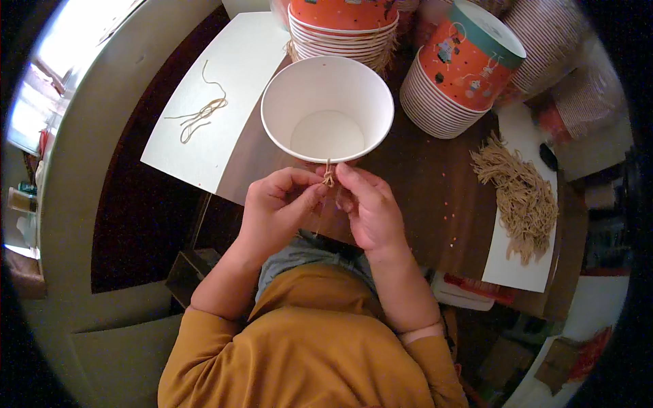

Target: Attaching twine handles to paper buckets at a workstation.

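A large white paper bucket (pixel 328 132) stands before me with its open mouth tilted toward me. At its near rim hangs a knotted tan cord (pixel 329 178). My left hand (pixel 280 200) pinches this cord between thumb and forefinger, left of the knot. My right hand (pixel 371 207) is closed on the other side, its thumb near the rim and its fingers curled at the cord. The ends of the cord are partly hidden by my fingers.
Loose cord pieces (pixel 204 109) lie on a white board at left. Stacked orange paper buckets (pixel 343 34) stand behind, and another stack (pixel 462 68) is at back right. A heap of tan cords (pixel 520 197) rests on a white sheet at right, beside a small black object (pixel 548 156).
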Motion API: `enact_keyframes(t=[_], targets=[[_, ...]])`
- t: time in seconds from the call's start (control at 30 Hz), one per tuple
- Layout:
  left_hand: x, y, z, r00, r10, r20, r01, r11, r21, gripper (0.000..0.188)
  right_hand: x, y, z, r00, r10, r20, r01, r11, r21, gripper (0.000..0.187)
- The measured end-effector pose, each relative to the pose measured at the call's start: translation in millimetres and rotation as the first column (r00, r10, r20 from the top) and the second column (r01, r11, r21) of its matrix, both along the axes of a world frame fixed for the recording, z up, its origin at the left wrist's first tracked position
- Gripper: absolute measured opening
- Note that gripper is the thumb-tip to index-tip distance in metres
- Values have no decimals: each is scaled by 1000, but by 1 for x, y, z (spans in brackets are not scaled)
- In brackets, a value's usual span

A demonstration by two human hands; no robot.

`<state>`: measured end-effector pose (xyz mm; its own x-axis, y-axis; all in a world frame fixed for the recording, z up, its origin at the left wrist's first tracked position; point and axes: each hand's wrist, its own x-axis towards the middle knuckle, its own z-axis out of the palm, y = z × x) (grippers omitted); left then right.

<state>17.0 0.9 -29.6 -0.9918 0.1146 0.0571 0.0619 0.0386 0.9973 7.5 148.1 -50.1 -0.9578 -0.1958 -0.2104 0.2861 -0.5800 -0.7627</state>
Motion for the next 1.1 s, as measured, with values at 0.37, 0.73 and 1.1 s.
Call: enact_keyframes(t=[0.37, 0.73, 1.1], targets=[[3, -7, -2, 992, -62, 111, 41, 983, 180, 15, 3, -10, 2, 998, -56, 24, 59, 985, -159, 16], [2, 4, -8, 976, 122, -182, -159, 965, -208, 13, 4, -13, -5, 986, -140, -92, 138, 990, -28, 14], [0, 1, -13, 926, 173, -336, -277, 916, -290, 11, 7, -9, -3, 991, -126, -54, 126, 992, 0, 12]])
